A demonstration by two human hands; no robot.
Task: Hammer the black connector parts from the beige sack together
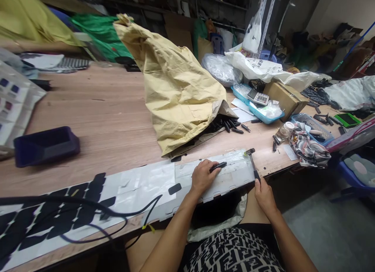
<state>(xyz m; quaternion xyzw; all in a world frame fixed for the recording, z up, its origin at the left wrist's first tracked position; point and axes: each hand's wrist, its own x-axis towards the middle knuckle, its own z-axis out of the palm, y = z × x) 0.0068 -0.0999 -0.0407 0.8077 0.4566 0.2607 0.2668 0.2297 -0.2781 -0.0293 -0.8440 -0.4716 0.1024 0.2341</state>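
Note:
My left hand rests on a long white sheet at the table's near edge, its fingers closed round a small black stick-like part. My right hand grips the dark handle of a small hammer, whose metal head lies near the sheet's right end. A big tan paper sack lies on its side behind my hands, with several black parts spilling from its mouth. Black flat shapes are stuck along the sheet's left part.
A dark blue tray sits on the wooden table at left. A black cable loops over the sheet. To the right are a calculator, blue baskets, a cardboard box, a patterned cloth and plastic bags.

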